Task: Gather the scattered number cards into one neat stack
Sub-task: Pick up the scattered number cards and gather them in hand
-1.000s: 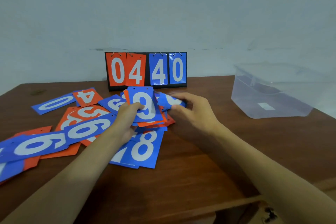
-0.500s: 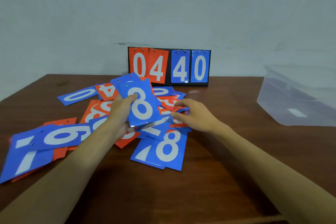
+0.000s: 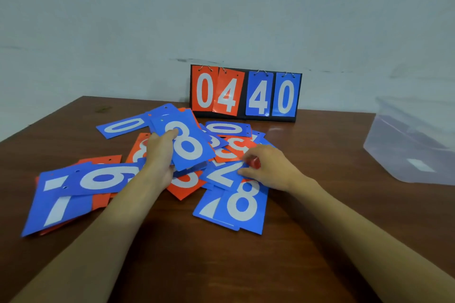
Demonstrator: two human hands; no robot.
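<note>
R hand point(image 3: 270, 170) has shifted off the blue cards since 0.5 s ago; its curled fingers + thumb now pinch the corner of an orange card point(image 3: 254, 162). L hand point(image 3: 158, 155) grips the held stack point(image 3: 187, 145), blue 8 on top, thumb across its face. Other number cards point(image 3: 243, 204) lie scattered, overlapping, mid-table point(image 3: 320, 216), in front of the scoreboard point(image 3: 246, 93).

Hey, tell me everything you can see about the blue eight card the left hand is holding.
The blue 8 card is a thin, glossy rectangle bearing a large white 8, with a small punched hole near its far edge. It fronts a small held bundle, tilted, above the scattered cards. The left hand grips its left edge, thumb on the numeral's upper loop.
</note>
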